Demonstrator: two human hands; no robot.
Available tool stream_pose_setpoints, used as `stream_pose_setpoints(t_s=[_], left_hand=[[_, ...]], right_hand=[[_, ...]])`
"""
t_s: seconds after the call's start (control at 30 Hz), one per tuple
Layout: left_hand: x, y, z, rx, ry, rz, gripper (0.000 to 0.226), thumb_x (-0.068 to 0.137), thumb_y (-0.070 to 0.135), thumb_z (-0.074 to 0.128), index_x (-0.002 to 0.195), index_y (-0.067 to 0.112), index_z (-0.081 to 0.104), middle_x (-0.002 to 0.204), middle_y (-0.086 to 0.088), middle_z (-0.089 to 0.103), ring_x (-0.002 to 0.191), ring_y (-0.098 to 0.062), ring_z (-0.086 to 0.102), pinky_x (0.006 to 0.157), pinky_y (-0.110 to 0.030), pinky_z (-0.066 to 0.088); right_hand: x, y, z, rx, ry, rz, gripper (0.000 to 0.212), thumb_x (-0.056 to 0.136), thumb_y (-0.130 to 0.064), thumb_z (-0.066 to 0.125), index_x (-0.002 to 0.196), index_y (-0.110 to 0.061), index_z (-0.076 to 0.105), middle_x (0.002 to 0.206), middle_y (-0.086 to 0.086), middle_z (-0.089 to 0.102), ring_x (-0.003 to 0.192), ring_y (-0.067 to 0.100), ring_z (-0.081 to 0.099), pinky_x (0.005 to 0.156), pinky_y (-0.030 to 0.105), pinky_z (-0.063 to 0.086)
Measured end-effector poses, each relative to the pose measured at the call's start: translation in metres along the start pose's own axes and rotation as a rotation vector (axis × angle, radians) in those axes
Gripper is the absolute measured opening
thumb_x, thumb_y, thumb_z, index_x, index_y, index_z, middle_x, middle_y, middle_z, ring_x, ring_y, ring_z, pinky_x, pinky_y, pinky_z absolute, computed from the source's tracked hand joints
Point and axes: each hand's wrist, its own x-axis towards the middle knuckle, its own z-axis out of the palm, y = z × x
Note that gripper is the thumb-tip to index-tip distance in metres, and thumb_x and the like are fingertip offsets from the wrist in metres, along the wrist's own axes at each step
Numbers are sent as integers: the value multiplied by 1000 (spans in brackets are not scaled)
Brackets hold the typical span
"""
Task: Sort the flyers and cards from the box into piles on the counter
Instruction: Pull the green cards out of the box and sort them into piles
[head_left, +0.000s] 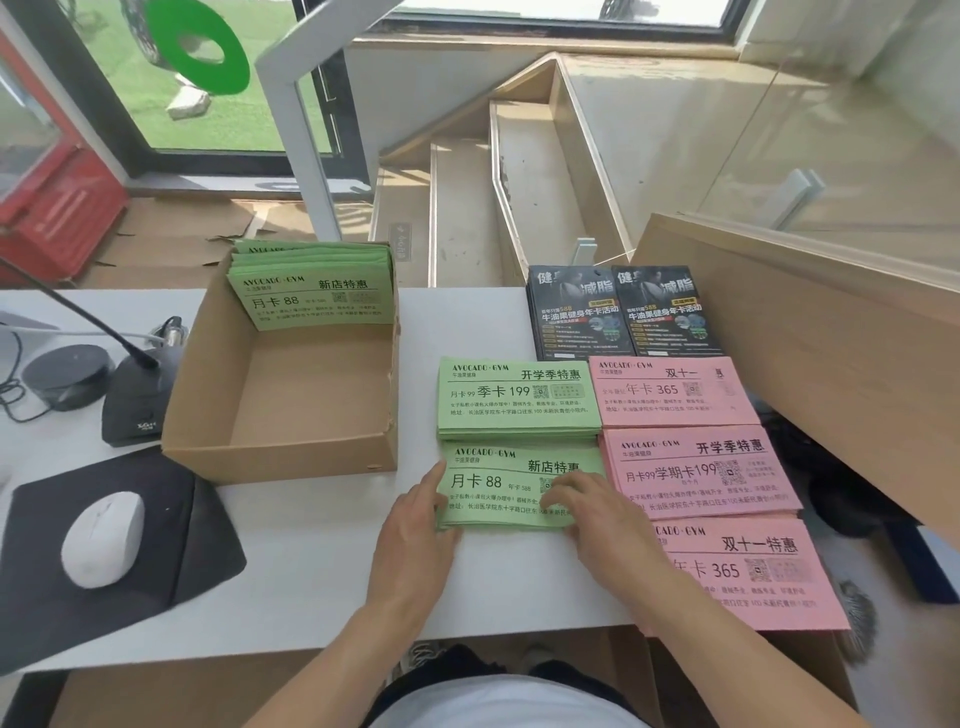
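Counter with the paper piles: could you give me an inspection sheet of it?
Surface: white counter.
Job's things: cardboard box holds leaning green flyers; two green piles, three pink piles, two black flyer stacks.
Clutter: mouse on black pad, desk microphone.
Hands: left hand and right hand press flat on the near green pile.
Cables: black wire at left edge.
Surroundings: stairs, window.

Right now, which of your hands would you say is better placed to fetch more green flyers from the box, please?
Probably the left hand: the cardboard box sits on its side, while the right hand would have to cross over. The remaining green flyers lean against the box's far wall.
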Motion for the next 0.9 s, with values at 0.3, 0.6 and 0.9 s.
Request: stream_pose_setpoints(t_s=[0.3,0.6,0.9], left_hand=[[12,-4,-6,0,-62,49,96,85,12,77,157,40,20,122,13,53,116,-2,45,95,-16,33],[7,-10,-2,35,16,11,79,84,22,79,149,40,37,117,12,61,101,4,44,88,-15,34],[7,-13,-6,16,-19,6,69,82,22,81,142,33,49,99,24,49,101,-5,51,93,-21,44]], right_hand=[[1,5,-4,-3,-51,-69,52,93,1,52,127,-39,53,156,-24,31,146,4,24,112,27,30],[3,9,-11,23,-104,-86,46,95,-12,59,129,-42,54,155,-28,30,148,0,21,117,28,26],[15,3,-28,-25,-165,-92,56,82,-8,59,124,-45,56,144,-31,38,132,-1,40,99,27,46]])
